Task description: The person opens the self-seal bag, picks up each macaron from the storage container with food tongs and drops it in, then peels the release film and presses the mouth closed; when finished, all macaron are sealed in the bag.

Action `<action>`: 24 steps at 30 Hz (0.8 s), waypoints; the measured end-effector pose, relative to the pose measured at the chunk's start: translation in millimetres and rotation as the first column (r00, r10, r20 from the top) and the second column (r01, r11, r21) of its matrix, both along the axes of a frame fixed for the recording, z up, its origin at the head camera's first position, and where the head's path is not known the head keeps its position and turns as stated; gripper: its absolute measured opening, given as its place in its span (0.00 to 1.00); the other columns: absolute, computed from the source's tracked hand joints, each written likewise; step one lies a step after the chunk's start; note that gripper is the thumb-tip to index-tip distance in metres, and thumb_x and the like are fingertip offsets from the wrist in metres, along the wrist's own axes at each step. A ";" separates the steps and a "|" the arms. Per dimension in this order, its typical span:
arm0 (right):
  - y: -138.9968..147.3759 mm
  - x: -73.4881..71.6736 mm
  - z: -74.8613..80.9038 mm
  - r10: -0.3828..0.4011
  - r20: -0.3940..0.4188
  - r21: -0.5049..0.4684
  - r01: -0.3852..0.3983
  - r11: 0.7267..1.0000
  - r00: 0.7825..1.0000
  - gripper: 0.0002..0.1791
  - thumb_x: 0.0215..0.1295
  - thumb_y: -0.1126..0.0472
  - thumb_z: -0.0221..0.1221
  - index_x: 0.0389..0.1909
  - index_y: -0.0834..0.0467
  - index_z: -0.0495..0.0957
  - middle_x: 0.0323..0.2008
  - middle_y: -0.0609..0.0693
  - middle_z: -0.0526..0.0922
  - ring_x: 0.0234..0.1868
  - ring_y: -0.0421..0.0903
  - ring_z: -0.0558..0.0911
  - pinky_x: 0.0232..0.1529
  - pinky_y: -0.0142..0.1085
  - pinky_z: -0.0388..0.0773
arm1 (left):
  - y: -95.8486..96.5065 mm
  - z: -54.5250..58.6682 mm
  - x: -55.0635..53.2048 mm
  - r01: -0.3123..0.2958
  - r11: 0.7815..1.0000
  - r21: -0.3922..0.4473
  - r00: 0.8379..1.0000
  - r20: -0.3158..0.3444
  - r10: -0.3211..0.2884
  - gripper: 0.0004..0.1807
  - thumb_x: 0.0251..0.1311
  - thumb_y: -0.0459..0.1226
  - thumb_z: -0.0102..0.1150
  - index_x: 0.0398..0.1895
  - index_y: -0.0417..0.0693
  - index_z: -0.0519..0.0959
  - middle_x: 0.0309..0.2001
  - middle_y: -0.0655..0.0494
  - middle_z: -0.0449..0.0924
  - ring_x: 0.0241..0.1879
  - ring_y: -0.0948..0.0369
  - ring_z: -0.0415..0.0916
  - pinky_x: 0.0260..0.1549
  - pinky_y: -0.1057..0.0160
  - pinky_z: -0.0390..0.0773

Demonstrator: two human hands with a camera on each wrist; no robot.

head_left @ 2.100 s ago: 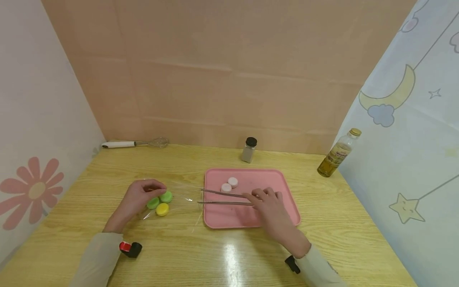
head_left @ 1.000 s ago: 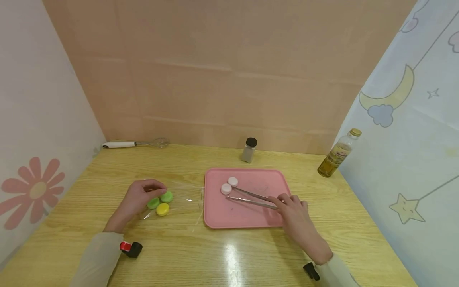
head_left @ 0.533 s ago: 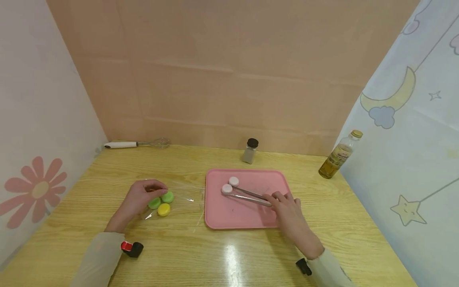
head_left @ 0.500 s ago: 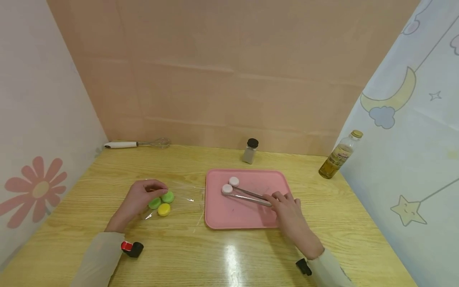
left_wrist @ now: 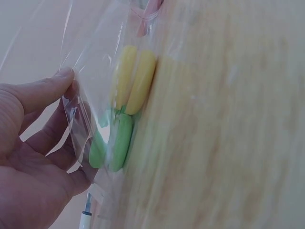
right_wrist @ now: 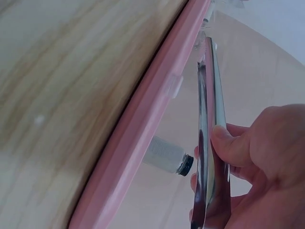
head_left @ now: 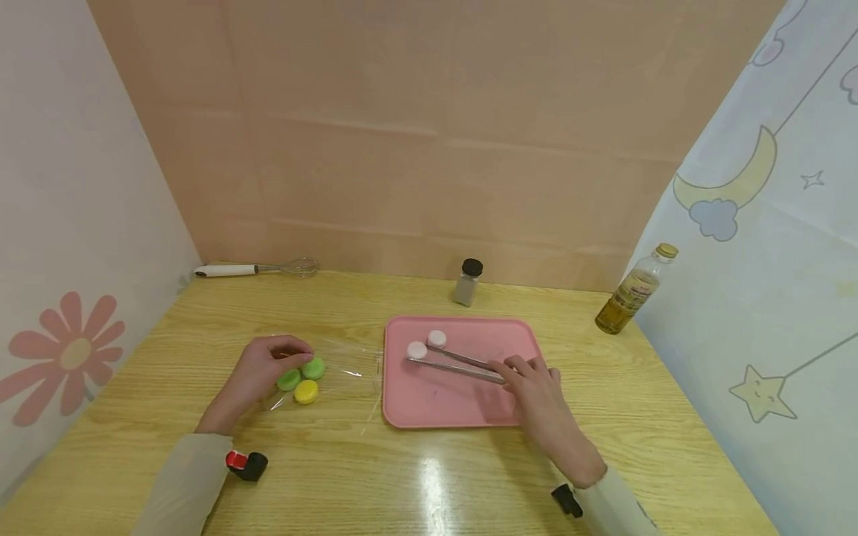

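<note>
My left hand (head_left: 261,368) pinches the edge of a clear plastic bag (left_wrist: 90,57) lying on the table at the left. Two green macarons (head_left: 313,367) and a yellow macaron (head_left: 306,391) are inside it; the left wrist view shows them through the film. Metal tongs (head_left: 462,368) are held in my right hand (head_left: 543,406) over the pink tray (head_left: 436,409). Their tips stand on either side of one pale pink macaron (head_left: 417,349). A second pale macaron (head_left: 437,339) sits on the tray just behind it. The right wrist view shows thumb and fingers squeezing the tongs (right_wrist: 205,143).
Behind the tray stands a small black-capped jar (head_left: 467,283). A bottle of yellow liquid (head_left: 628,298) is at the back right, and a whisk (head_left: 231,270) with a white handle lies at the back left. Patterned sheets flank the wooden table (head_left: 348,476).
The tongs drew back from the bag to the tray and closed in on the nearer pale macaron. That macaron has since shifted slightly left with their tips. My left hand has stayed in place.
</note>
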State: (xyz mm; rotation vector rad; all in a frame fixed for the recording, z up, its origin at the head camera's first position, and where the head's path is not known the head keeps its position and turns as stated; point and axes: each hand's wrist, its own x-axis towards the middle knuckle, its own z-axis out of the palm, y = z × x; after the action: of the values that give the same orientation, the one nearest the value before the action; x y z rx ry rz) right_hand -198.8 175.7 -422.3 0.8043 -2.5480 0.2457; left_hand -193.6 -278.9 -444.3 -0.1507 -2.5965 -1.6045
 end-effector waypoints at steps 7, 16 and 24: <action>-16.0 2.8 3.5 0.039 -0.039 0.059 -0.037 0.998 0.998 0.30 0.46 0.71 0.77 0.52 0.47 0.84 0.42 0.47 0.81 0.36 0.52 0.73 0.30 0.41 0.63 | 1.1 0.4 0.0 -0.005 1.000 -0.015 1.000 -0.003 0.005 0.12 0.66 0.43 0.68 0.44 0.44 0.87 0.42 0.53 0.86 0.41 0.56 0.79 0.39 0.63 0.79; -39.5 5.4 4.7 0.117 0.045 0.036 -0.119 0.992 0.992 0.31 0.49 0.74 0.75 0.55 0.49 0.83 0.43 0.45 0.79 0.38 0.49 0.69 0.35 0.42 0.60 | 1.5 0.3 -0.7 -0.006 1.000 -0.025 1.000 0.001 0.006 0.12 0.66 0.42 0.68 0.44 0.43 0.87 0.42 0.52 0.85 0.41 0.56 0.78 0.39 0.63 0.78; -57.8 -1.1 5.9 0.197 0.043 0.058 -0.199 0.978 0.980 0.28 0.53 0.72 0.73 0.55 0.49 0.83 0.42 0.45 0.78 0.36 0.49 0.67 0.36 0.43 0.57 | 2.1 0.1 -1.0 -0.006 1.000 -0.026 1.000 -0.002 0.006 0.12 0.66 0.42 0.68 0.43 0.43 0.87 0.42 0.52 0.86 0.41 0.56 0.79 0.39 0.62 0.79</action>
State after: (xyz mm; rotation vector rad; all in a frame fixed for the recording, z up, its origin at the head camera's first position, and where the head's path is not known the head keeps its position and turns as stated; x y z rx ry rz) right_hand -199.9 117.8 -416.4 1.0889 -2.5216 0.2480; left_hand -194.6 -276.8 -444.2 -0.1465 -2.6144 -1.5687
